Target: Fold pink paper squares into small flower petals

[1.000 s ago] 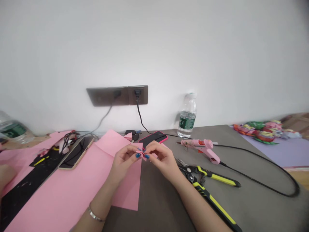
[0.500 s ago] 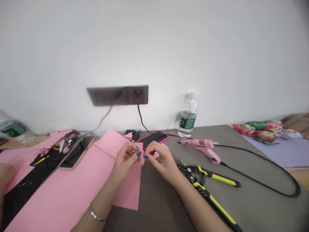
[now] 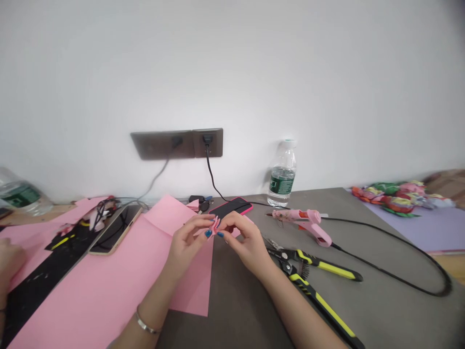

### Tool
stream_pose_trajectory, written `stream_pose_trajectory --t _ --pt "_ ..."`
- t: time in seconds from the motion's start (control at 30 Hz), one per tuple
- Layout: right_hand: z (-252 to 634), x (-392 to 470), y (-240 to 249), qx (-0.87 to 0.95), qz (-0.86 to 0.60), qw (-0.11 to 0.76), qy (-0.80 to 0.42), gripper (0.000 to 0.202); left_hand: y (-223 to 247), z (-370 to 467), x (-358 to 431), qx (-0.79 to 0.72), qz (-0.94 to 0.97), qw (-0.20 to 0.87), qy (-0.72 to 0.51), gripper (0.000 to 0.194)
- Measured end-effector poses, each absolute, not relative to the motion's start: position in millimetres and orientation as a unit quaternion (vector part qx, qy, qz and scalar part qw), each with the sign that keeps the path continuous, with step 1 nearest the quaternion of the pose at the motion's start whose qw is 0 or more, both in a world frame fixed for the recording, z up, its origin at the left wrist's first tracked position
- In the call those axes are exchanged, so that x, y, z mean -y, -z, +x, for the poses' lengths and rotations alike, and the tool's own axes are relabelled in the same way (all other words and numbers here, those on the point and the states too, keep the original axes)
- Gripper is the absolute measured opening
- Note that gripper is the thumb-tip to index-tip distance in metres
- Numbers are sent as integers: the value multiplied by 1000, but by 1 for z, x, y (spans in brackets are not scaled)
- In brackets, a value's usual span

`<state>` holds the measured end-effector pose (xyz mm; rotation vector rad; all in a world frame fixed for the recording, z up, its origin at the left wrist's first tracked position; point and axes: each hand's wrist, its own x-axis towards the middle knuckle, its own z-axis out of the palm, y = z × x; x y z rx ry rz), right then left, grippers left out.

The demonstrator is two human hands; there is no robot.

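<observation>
At the far left edge another person's hand (image 3: 9, 259) rests near the black cutting mat (image 3: 39, 271); we leave it out of our work. Next lie a gold phone (image 3: 114, 229) and the large pink paper sheet (image 3: 109, 276) spread over the desk (image 3: 363, 300). Above the sheet's right edge our left hand (image 3: 189, 245) and right hand (image 3: 245, 242) meet, thumb and forefinger of each pinching the small folded pink paper piece (image 3: 215, 226), held just off the desk — near the pink-cased phone (image 3: 230, 208) behind it. To crease it well, we judge, we should keep both pinches close to the fold, press along the edge evenly, and not twist the layers apart. Further right lie the pink glue gun (image 3: 305, 222) and the yellow-handled pliers (image 3: 319, 276) — well clear of our fingers (image 3: 208, 233).
</observation>
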<state>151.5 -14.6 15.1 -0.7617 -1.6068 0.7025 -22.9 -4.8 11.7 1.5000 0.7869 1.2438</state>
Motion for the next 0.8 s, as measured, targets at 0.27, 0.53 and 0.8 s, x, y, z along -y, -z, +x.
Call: stream_pose_trajectory --t 0.27,0.53,0.8 --pt "152 15 -13 674 -318 579 -331 9 -14 -28 7 -324 695 426 -480 23" --pt "151 14 -14 675 -334 586 -299 8 -13 -28 8 -343 726 366 -470 36" --pt "154 14 -11 659 -339 601 -299 11 -17 -23 10 -352 702 362 -503 7"
